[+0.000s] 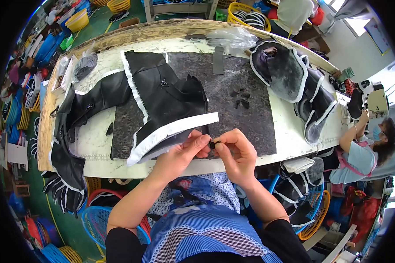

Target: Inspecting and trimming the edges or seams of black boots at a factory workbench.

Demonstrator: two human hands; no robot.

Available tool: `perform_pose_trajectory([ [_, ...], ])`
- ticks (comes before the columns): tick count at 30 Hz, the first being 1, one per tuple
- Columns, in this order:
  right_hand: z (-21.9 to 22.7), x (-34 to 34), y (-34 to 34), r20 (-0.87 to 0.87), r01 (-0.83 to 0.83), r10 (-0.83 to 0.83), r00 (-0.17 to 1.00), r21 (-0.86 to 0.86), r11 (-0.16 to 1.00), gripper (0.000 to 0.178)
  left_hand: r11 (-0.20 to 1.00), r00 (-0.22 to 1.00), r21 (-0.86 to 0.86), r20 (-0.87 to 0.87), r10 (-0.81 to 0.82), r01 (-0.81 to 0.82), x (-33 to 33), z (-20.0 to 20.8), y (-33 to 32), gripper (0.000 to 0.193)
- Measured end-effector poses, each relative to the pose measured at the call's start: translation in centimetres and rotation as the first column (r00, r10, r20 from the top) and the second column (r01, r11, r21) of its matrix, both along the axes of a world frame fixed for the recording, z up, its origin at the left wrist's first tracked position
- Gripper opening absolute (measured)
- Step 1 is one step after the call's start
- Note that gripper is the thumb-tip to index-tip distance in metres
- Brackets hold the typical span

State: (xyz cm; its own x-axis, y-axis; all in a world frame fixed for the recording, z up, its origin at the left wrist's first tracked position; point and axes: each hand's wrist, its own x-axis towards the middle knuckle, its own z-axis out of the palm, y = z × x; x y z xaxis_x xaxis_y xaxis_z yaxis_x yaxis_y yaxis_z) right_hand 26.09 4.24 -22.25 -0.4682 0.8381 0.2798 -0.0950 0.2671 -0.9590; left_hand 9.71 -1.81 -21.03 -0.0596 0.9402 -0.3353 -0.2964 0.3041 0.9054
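At the table's front edge, my left hand (184, 153) and my right hand (238, 157) meet fingertip to fingertip. Both are closed in a pinch on a small black piece (213, 144), too small and too covered by fingers to name. Right beside them lies a black boot upper (156, 87) with white trim along its edges and a small metal fitting on its side. Its lower white-edged part reaches over my left fingers. Beneath it is a dark, worn work mat (256, 114) with several small black bits (242, 100) scattered on it.
More black uppers drape over the table's left end (103, 94); fleece-lined ones (285, 72) lie at the right. A dark flat strip (217, 60) and clear plastic bag (232, 38) sit toward the back. Baskets (96, 219) stand below. A masked person (360, 158) works at right.
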Motion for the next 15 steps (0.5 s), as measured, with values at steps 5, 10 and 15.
perform_pose_trajectory([
  [5, 0.7, -0.1, 0.8, 0.158, 0.020, -0.085, 0.984, 0.378, 0.926, 0.014, 1.000, 1.000, 0.019, 0.011, 0.002, -0.002, -0.2, -0.7, 0.2, 0.031],
  [10, 1.1, -0.2, 1.2, 0.183, -0.044, -0.048, 0.982, 0.464, 0.885, 0.017, 1.000, 1.000, 0.023, 0.004, 0.015, -0.015, -0.4, -0.5, 0.3, 0.030],
  [15, 1.1, -0.1, 1.4, 0.201, -0.061, -0.048, 0.978, 0.505, 0.861, 0.019, 1.000, 1.000, 0.012, -0.015, -0.009, 0.009, -0.4, -0.3, 0.3, 0.029],
])
